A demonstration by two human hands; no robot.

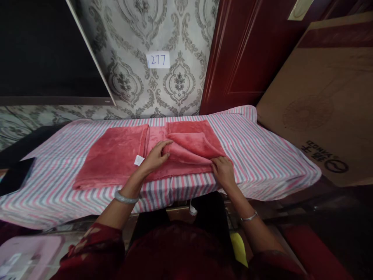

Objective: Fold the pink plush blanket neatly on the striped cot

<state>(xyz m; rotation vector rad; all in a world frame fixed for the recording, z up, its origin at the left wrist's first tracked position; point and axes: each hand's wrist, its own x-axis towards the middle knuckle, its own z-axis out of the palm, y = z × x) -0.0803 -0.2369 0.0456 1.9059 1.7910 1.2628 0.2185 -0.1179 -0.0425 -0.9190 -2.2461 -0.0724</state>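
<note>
A soft red fleece cloth (116, 155) lies partly folded on a table covered with a pink, grey and white striped sheet (262, 151). My left hand (155, 156) rests on the middle of the cloth with its fingers stretched flat along a fold, next to a small white tag (139, 160). My right hand (223, 171) sits at the near right corner of the cloth, fingers curled and pinching its folded edge. The right half of the cloth is doubled over in layers; the left half lies flat.
A patterned wall with a paper label reading 277 (157, 60) stands behind the table. A dark red door (241, 54) is at the back right, a large cardboard box (326, 101) leans at right. A dark object (17, 163) lies at the table's left.
</note>
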